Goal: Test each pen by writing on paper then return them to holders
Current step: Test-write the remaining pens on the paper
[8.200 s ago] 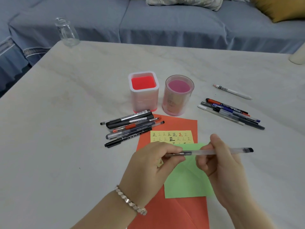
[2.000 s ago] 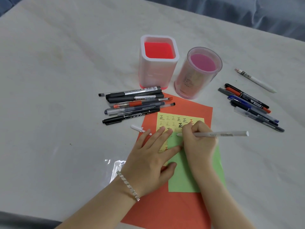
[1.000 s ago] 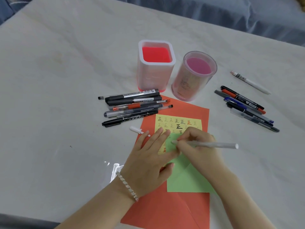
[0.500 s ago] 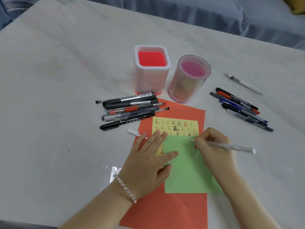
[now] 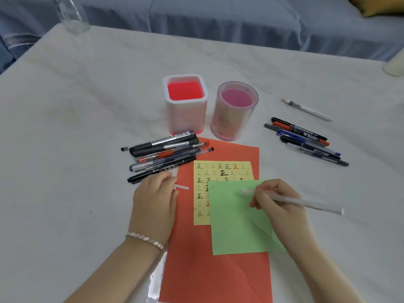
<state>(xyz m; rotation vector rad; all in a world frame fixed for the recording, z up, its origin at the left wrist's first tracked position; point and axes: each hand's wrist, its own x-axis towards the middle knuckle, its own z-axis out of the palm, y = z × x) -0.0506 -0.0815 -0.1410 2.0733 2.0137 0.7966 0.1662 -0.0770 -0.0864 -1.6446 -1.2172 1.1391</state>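
My right hand (image 5: 277, 204) grips an uncapped white pen (image 5: 306, 203), its tip just above the green paper (image 5: 236, 228). That sheet overlaps a yellow paper (image 5: 223, 171) covered in written marks, both on an orange sheet (image 5: 218, 272). My left hand (image 5: 155, 200) lies left of the papers, its fingertips pinching the end of a small white pen cap (image 5: 181, 187). Behind the papers stand a square white holder (image 5: 185, 119) with a red inside and a round pink holder (image 5: 231, 121), both without pens. Several pens (image 5: 166, 154) lie in a pile on the left, several more (image 5: 306, 141) on the right.
A lone white pen (image 5: 308, 110) lies at the far right. A glass jar (image 5: 70, 14) stands at the table's back left corner, and a white object (image 5: 395, 66) at the right edge. A clear plastic sleeve (image 5: 155, 281) lies under the orange sheet. A blue sofa is behind.
My left hand slid off the papers to the left and took the white cap. My right hand lifted the pen tip from the yellow paper and drew back over the green sheet.
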